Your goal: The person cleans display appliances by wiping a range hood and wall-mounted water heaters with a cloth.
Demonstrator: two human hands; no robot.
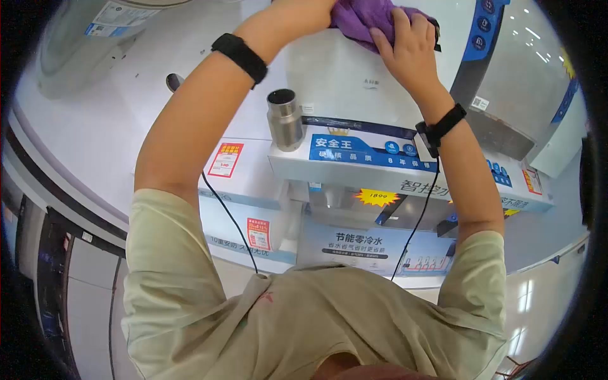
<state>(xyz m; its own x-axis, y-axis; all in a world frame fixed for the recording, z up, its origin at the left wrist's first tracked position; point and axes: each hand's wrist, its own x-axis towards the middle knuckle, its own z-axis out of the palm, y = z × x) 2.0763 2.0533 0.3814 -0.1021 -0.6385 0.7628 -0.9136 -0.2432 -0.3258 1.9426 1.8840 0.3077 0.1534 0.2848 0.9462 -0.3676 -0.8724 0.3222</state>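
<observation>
A purple cloth (364,22) is bunched up at the top of the head view, against the white surface of an appliance (316,76). On the cloth's left side is my left hand (315,9), partly cut off by the frame edge; its fingertips run into the folds and are hidden. My right hand (411,50) grips the cloth from the right, thumb and fingers bent over it. Something dark shows at the cloth's right edge, too small to name. Below the hands, a metal canister with a dark open top (285,120) stands upright on a white ledge.
A blue-and-white sign (367,151) runs along the ledge. Red price tags (226,159) and a yellow starburst label (378,197) sit lower down. A grey appliance (513,69) stands at right, a clear rounded object (95,44) at upper left. Black cables (229,218) hang from both wrists.
</observation>
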